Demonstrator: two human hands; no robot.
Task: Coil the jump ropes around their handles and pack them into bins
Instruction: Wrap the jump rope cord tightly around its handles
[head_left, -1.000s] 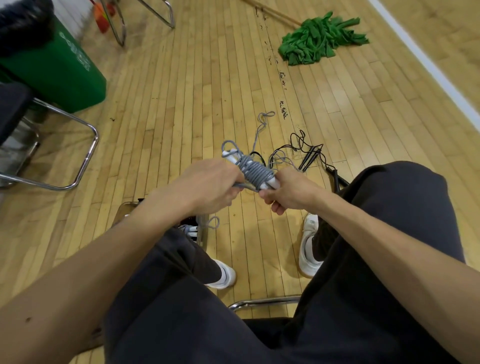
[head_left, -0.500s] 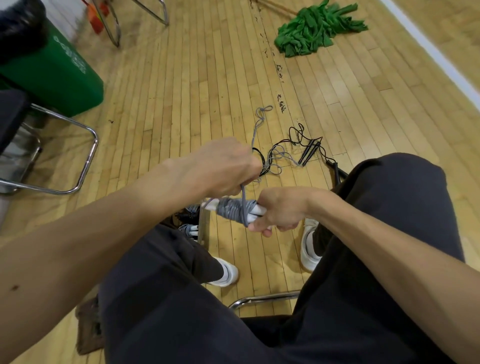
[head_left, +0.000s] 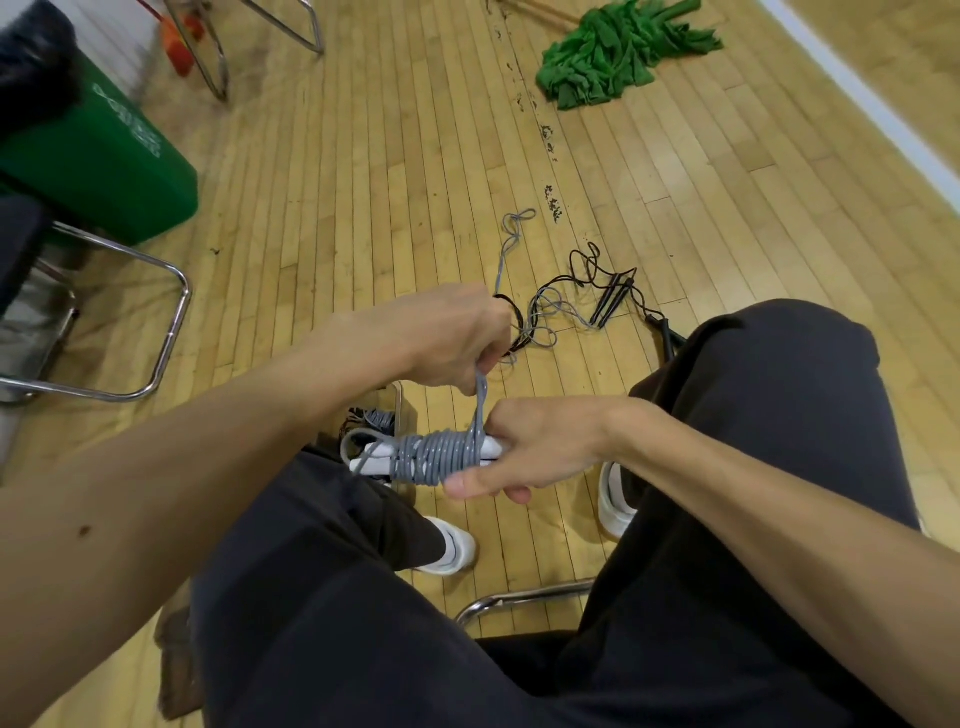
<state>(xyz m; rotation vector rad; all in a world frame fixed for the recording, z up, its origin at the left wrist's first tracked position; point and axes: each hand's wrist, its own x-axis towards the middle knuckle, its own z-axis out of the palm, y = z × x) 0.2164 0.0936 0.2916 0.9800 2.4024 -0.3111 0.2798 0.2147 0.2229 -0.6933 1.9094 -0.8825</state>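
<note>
A grey jump rope (head_left: 439, 456) is coiled many times around its two white handles, held level above my knees. My right hand (head_left: 535, 447) grips the right end of the handles. Just above, my left hand (head_left: 441, 338) pinches the loose grey strand, which runs taut down to the coil. On the floor ahead lies a tangle of grey rope (head_left: 540, 319) and a black jump rope (head_left: 608, 301) with black handles. A clear bin (head_left: 400, 410) with coiled grey rope inside sits on the floor under my hands, mostly hidden.
A green bin (head_left: 104, 166) stands at the left behind a chrome chair frame (head_left: 166, 322). A green mop head (head_left: 618, 52) lies far ahead. A white court line (head_left: 872, 109) crosses the wooden floor at right. My legs and white shoes fill the foreground.
The handles dropped from chest height toward my knees and turned level. My left hand let go of the handles and rose above them, pulling the loose strand upward.
</note>
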